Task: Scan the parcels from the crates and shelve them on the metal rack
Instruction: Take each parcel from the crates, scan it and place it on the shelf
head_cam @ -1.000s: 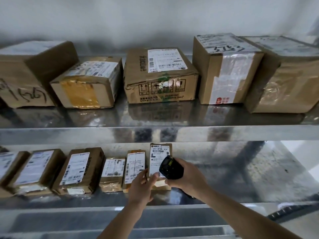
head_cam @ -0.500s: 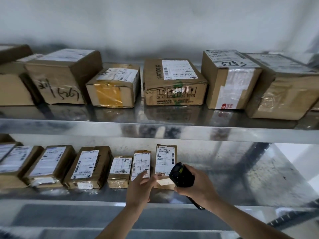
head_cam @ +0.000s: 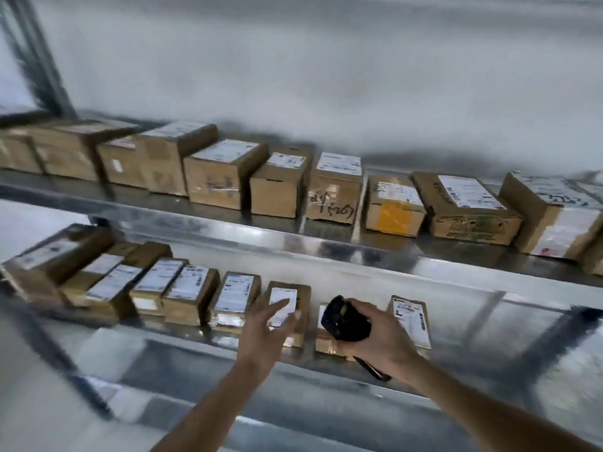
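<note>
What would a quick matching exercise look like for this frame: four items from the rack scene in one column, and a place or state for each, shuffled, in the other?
Column 1
1. left hand
2. scanner
3. box with yellow tape
4. upright parcel

Column 2
A. on the upper shelf
B. gripped in the right hand
C. fingers spread, in front of a lower-shelf parcel's label
D. stands at the right end of the lower-shelf row

Pairs: 1-C, 2-B, 3-A, 4-D
</note>
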